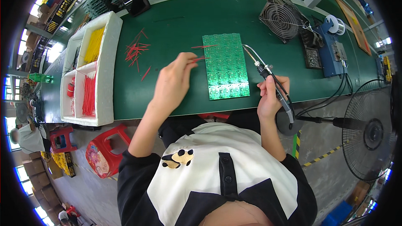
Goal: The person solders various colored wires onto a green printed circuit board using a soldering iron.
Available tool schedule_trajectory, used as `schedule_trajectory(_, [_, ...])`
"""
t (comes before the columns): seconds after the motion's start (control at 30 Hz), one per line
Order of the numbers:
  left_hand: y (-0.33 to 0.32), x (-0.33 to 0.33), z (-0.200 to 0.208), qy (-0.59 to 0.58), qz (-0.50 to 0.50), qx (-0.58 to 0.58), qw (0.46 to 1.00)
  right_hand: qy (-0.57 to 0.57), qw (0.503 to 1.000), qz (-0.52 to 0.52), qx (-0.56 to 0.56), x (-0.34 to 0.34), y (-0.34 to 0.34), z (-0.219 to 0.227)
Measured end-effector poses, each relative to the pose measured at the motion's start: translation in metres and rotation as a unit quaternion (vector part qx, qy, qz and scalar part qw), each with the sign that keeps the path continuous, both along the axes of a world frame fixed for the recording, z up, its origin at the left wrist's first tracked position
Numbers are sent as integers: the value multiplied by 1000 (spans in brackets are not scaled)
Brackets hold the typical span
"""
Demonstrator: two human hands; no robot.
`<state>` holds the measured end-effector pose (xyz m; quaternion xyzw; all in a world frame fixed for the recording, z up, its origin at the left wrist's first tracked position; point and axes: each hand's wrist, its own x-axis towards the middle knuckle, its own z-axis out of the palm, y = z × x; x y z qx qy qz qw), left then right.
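A green circuit board panel (226, 65) lies on the green table mat in front of me, its near end shining with glare. My left hand (176, 77) is at the panel's left edge, thumb and fingers pinched on a short red wire (202, 59) that reaches over the board. Just beyond it, another red wire (205, 46) lies across the panel's left edge. In my right hand (273, 96) is a soldering iron (268, 73), with a bent metal tube along it. Its tip points up and left, near the panel's far right corner.
Loose red wires (136, 51) are scattered left of the board. A white foam box (109, 69) with yellow and red wires stands farther left. Back right are a small metal fan (279, 16), a blue soldering station (331, 52) and a solder spool (335, 25).
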<state>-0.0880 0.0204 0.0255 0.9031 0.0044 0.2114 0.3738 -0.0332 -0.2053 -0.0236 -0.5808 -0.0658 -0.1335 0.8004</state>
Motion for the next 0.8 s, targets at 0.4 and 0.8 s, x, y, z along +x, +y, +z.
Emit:
schedule_trajectory(0.4, [-31,22,-38,-75,40,119,989,10,999,32,-42,-7,10,2])
schedule_trajectory(0.8, [-30,21,-42,-82,44,93,991,41,988,80,-125,-9,12,7])
